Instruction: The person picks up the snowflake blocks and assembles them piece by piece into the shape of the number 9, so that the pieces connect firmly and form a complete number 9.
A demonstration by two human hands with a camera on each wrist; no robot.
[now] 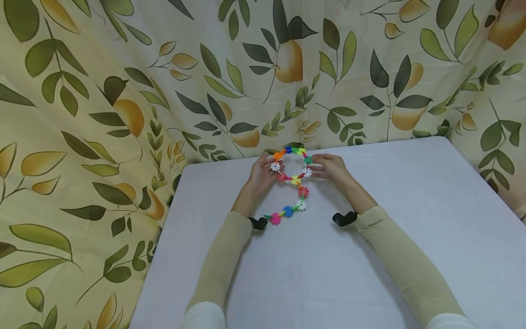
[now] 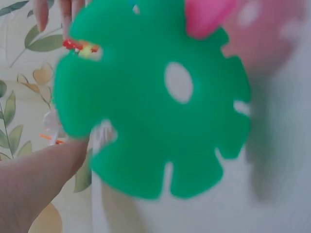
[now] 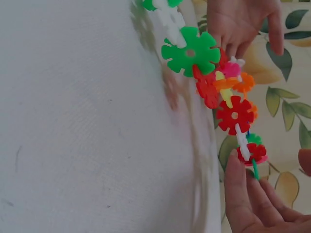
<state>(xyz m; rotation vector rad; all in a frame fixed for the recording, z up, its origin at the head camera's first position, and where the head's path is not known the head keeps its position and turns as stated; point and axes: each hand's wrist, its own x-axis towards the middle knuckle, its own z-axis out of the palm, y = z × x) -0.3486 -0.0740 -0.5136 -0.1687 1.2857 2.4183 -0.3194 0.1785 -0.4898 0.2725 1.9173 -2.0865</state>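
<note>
A chain of colourful slotted flower-shaped plastic discs (image 1: 288, 211) forms a ring with a curved tail trailing toward the near side. My left hand (image 1: 262, 175) is at the ring's left side, beside orange and white discs, its fingers partly behind them. On the other side, the straight fingers of my right hand (image 1: 332, 168) touch the ring near green and white discs. Both thumbs stand away from the chain in the right wrist view. A green disc (image 2: 131, 107) at the tail's end, close to the left wrist camera, hides much of that view.
A white-covered table (image 1: 263, 283) lies under the hands. Behind it and along the left hangs a curtain (image 1: 164, 91) patterned with leaves and fruit. Black wrist cameras (image 1: 344, 219) sit at both cuffs, the left one near the chain's tail.
</note>
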